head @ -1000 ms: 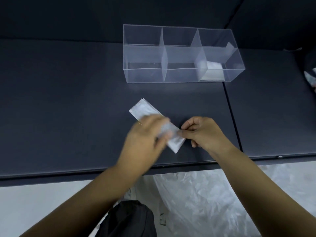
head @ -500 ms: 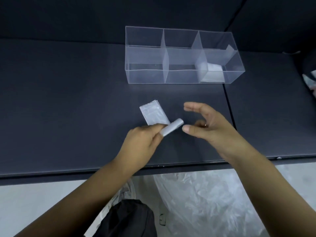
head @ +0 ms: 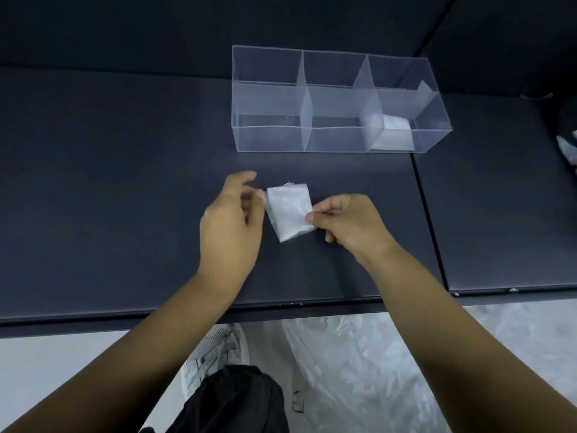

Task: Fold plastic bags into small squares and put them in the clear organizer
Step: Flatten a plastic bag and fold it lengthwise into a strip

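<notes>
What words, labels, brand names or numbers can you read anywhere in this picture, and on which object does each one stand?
None: no readable text shows anywhere.
The folded plastic bag, pinched by the right hand, is plain white.
The clear organizer carries no visible label.
The shoe shows no brand that can be read.

Left hand (head: 232, 220): fingers loosely spread and half curled, tips just beside the left edge of the folded bag (head: 288, 214); too blurred to tell whether they touch.
Right hand (head: 346, 223): thumb and forefinger pinch the folded bag's right edge.
Arms: left arm (head: 150, 348) and right arm (head: 437, 323) are bare and reach forward.
</notes>
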A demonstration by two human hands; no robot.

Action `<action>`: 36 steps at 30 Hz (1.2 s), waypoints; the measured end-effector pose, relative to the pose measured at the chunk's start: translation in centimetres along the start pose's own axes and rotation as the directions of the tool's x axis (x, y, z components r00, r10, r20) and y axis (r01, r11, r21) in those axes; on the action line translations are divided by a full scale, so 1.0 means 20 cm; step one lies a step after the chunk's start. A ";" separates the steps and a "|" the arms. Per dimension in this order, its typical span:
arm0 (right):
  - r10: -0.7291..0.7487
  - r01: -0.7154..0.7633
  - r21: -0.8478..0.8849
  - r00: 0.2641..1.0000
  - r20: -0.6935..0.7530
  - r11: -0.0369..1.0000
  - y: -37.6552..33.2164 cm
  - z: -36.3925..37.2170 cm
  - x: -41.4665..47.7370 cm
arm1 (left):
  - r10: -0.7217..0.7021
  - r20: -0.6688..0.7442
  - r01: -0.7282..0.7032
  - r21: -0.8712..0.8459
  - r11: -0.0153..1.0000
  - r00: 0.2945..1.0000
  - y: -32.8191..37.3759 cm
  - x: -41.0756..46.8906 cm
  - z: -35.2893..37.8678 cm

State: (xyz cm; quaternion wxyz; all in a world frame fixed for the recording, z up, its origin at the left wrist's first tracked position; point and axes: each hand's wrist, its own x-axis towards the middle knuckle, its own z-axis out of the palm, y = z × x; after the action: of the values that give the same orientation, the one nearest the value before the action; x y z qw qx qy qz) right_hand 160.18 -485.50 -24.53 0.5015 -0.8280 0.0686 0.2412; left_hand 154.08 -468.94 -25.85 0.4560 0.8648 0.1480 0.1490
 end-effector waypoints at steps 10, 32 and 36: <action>-0.053 0.041 -0.144 0.995 -0.080 0.989 -0.04 0.06 0.03 | 0.109 0.468 -0.395 0.573 0.718 0.877 -0.10 -0.04 0.12; -0.268 0.097 -0.476 0.914 -0.305 0.874 0.06 0.22 -0.07 | -0.141 0.419 -0.219 0.698 0.682 0.897 -0.08 -0.06 0.10; -0.187 0.141 -0.190 0.948 -0.256 0.972 -0.02 0.21 -0.09 | -0.215 0.460 -0.167 0.657 0.735 0.862 -0.04 -0.09 0.05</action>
State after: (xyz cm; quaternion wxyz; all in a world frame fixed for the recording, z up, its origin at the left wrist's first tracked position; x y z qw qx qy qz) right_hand 157.36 -481.94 -24.84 0.4334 -0.8957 0.0468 0.0874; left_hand 152.81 -470.05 -27.24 0.1337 0.9759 0.0782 -0.1539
